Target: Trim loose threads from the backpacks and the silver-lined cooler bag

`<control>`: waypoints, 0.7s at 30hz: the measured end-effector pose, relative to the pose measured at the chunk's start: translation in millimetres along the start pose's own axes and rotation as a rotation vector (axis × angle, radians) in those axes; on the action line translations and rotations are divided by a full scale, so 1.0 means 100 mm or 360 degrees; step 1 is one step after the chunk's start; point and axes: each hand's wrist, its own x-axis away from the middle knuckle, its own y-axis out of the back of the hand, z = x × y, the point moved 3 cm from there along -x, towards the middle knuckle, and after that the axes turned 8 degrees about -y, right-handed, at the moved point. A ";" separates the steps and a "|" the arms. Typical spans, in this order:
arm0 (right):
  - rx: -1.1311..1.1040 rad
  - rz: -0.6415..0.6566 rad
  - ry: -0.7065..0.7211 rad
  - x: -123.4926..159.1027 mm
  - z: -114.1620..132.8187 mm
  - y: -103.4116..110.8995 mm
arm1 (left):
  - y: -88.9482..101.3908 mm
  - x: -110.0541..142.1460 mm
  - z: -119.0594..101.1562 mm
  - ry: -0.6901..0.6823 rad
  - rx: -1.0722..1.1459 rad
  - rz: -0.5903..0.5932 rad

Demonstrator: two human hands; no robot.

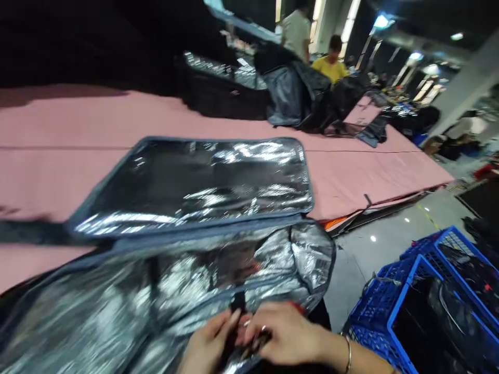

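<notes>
A large bag (273,254) with a silver foil lining lies open in front of me, its wide lid (218,179) folded back on the table. My left hand (208,343) is closed at the bag's near edge, thumb and fingers pinching a short black strap (238,301). Close beside it, my right hand (286,332) is curled shut, a bracelet on its wrist. Something dark and shiny shows between its fingers, with a bit of red near the knuckles; blur hides what it is.
A long pink-covered table (351,176) runs to the right. Dark bags (296,93) are heaped along its far side. Blue plastic crates (374,306) with dark material stand on the floor at right. A person in yellow (330,67) and another in a light top (296,34) are farther back.
</notes>
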 end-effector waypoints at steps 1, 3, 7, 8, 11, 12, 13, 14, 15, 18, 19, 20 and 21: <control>-0.0058 -0.0106 -0.0104 -0.03 -0.07 0.00 | -0.03 0.03 0.02 0.0097 0.0181 -0.0015; -0.0119 -0.0326 -0.0319 -0.12 -0.23 0.00 | -0.05 0.05 0.03 0.0172 0.0303 -0.0164; -0.0028 -0.0593 -0.0397 -0.23 -0.45 0.00 | -0.06 0.04 0.03 0.0211 0.0440 -0.0247; 0.0013 -0.0604 -0.0365 -0.24 -0.47 0.00 | -0.06 0.04 0.03 0.0210 0.0475 -0.0233; 0.0165 -0.0594 -0.0273 -0.25 -0.47 -0.04 | -0.07 0.05 0.06 0.0212 0.0536 -0.0191; 0.0226 -0.0592 -0.0243 -0.25 -0.46 -0.06 | -0.07 0.06 0.07 0.0213 0.0543 -0.0178; 0.0288 -0.0594 -0.0213 -0.25 -0.45 -0.07 | -0.08 0.06 0.08 0.0212 0.0544 -0.0164; 0.0347 -0.0600 -0.0185 -0.25 -0.44 -0.08 | -0.09 0.06 0.08 0.0213 0.0543 -0.0148; 0.0398 -0.0609 -0.0161 -0.25 -0.44 -0.09 | -0.10 0.07 0.08 0.0213 0.0541 -0.0133; 0.0480 -0.0628 -0.0126 -0.26 -0.45 -0.12 | -0.11 0.07 0.05 0.0211 0.0519 -0.0106; 0.0486 -0.0627 -0.0128 -0.28 -0.47 -0.12 | -0.11 0.06 0.04 0.0204 0.0502 -0.0107; 0.0487 -0.0628 -0.0137 -0.29 -0.48 -0.12 | -0.09 0.06 0.04 0.0192 0.0477 -0.0110; 0.0484 -0.0632 -0.0154 -0.31 -0.49 -0.13 | -0.08 0.06 0.03 0.0175 0.0442 -0.0115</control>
